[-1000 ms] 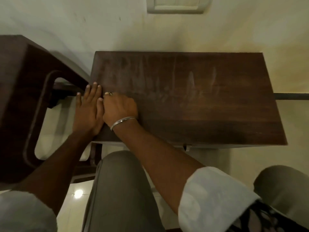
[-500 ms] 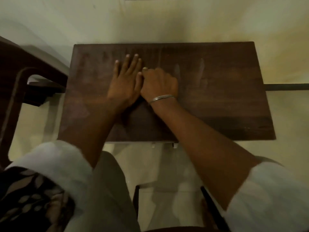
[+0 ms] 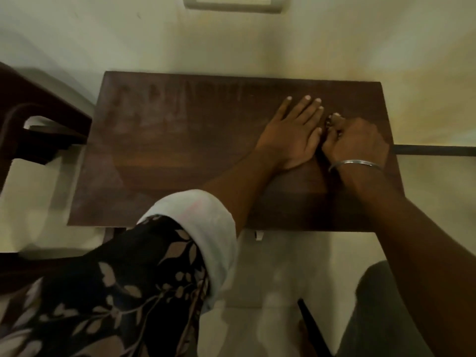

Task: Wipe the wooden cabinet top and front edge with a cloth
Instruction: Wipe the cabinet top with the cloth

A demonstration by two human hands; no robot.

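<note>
"Both hands are set how?"

"Left hand [image 3: 293,135] is laid flat, fingers straight, on the right part of the wooden cabinet top [image 3: 180,150]. Right hand [image 3: 358,143], with a metal bangle [image 3: 355,163] at the wrist, is curled just beside it and touches it. The two are kept together, probably so that pressure is applied over one patch."

"Where is the cloth?"

"It is not plainly shown. A dark scrap [image 3: 327,122] between the hands may be it; whether it is gripped cannot be told. The front edge [image 3: 154,225] is judged not yet wiped."

"Is any writing to be read?"

"None. No label is seen on the wood or on the wall plate [image 3: 231,3]."
</note>
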